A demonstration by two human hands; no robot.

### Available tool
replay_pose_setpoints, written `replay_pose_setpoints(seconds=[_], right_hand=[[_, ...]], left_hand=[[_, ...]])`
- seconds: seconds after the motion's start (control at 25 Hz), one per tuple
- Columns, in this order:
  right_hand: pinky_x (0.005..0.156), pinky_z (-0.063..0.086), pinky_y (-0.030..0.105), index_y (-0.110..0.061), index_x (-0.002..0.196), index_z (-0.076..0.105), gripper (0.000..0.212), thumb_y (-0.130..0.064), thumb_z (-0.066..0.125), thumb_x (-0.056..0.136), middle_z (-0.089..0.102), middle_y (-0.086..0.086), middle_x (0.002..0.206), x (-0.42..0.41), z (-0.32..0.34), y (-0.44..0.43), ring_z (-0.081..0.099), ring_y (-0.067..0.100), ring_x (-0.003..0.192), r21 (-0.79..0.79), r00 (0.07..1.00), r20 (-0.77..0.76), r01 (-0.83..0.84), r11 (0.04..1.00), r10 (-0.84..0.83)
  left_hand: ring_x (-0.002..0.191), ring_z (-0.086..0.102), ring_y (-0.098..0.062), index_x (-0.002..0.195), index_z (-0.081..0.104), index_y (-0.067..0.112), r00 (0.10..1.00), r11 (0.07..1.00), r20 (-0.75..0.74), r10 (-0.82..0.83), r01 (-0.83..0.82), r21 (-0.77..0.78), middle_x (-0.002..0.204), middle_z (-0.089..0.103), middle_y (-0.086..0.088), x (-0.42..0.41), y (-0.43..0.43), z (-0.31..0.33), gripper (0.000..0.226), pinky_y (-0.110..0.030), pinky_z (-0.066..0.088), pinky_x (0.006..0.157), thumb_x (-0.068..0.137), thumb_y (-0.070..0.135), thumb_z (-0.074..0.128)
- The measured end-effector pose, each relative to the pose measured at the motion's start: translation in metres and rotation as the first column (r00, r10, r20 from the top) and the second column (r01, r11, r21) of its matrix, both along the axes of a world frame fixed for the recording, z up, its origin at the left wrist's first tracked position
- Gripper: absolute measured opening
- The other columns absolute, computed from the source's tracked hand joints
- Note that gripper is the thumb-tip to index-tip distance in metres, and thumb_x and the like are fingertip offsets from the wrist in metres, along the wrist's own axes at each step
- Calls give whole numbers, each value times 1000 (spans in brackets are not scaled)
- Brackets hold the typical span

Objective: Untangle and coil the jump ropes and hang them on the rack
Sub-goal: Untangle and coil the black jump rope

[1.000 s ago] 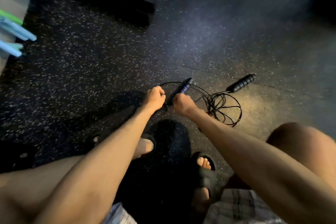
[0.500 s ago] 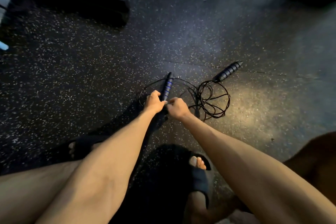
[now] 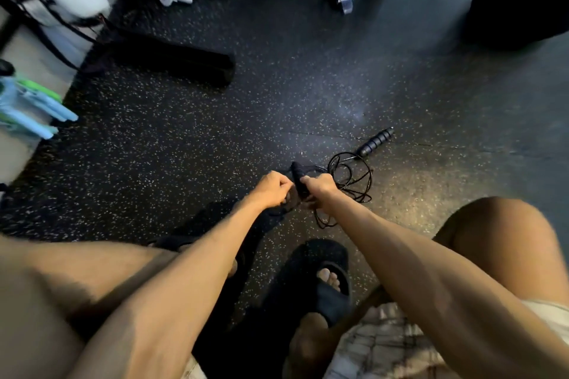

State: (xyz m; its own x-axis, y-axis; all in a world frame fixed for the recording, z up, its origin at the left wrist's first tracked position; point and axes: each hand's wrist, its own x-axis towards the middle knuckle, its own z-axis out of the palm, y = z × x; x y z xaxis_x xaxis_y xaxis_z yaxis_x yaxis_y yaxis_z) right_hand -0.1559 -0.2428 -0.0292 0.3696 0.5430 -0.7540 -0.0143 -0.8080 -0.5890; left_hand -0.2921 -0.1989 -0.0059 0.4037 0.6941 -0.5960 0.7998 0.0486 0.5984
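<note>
Gripping one handle [image 3: 297,178] of the jump rope, the right hand [image 3: 320,189] has its fingers wrapped firmly round it. The left hand [image 3: 271,191], fingers curled, seems to pinch the thin cord [image 3: 349,177] just beside it. That cord looks light, springy and prone to kinks — best fed loop by loop from the handle end. Its tangle lies on the speckled rubber floor [image 3: 215,148], with the second handle [image 3: 377,143] just beyond. A black rolled mat [image 3: 172,63] lies well apart — only the person's sandal [image 3: 331,289] is near.

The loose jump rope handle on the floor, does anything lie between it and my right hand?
Only the rope's own tangled cord, heaped on the floor between your right hand, which grips the other handle, and the loose handle. Nothing else visible blocks the reach.
</note>
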Motion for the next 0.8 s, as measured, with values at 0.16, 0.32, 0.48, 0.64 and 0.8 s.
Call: replay_pose_setpoints(seconds=[0.16, 0.32, 0.48, 0.64, 0.8], right_hand=[[48, 58, 38, -2, 88, 60, 19, -19, 57, 96, 63, 17, 70, 9, 63, -8, 66, 29, 51, 113, 983, 45, -180, 977, 176], [41, 43, 26, -15, 74, 64, 28, -33, 62, 95, 57, 6, 60, 22, 123, -1, 52, 17, 46, 175, 896, 287, -397, 901, 339], [39, 34, 23, 6, 93, 71, 44, -36, 60, 96, 55, 12, 64, 35, 167, -4, 43, 16, 45, 263, 894, 321, -403, 877, 314], [41, 36, 24, 7, 97, 70, 56, -48, 58, 95, 63, 13, 72, 40, 201, 3, 45, 15, 46, 373, 885, 336, -439, 817, 322], [49, 51, 28, -5, 99, 58, 33, -38, 55, 100, 70, 9, 73, 51, 227, 5, 64, 18, 54, 448, 873, 281, -487, 750, 399]], left_hand=[[114, 52, -28, 129, 55, 13, 985, 931, -66, -158, 170, 324, 122, 53, -13, 5, 7, 56, 41, -38, 43, 99, 90, 10, 63], [119, 53, -26, 124, 60, 17, 943, 837, -113, -312, 329, 436, 123, 60, -9, 17, 14, 98, 41, -37, 43, 99, 85, 9, 67], [106, 63, -28, 118, 60, 17, 945, 829, -61, -321, 311, 465, 114, 67, -10, 16, 20, 137, 39, -38, 50, 87, 82, 19, 75], [101, 63, -33, 116, 53, 12, 929, 754, -95, -359, 348, 556, 112, 65, -16, 14, 29, 167, 35, -42, 51, 82, 87, 19, 70], [86, 58, -28, 111, 47, 7, 956, 761, -100, -274, 280, 585, 98, 59, -12, 5, 51, 193, 35, -37, 46, 71, 89, 27, 67]])
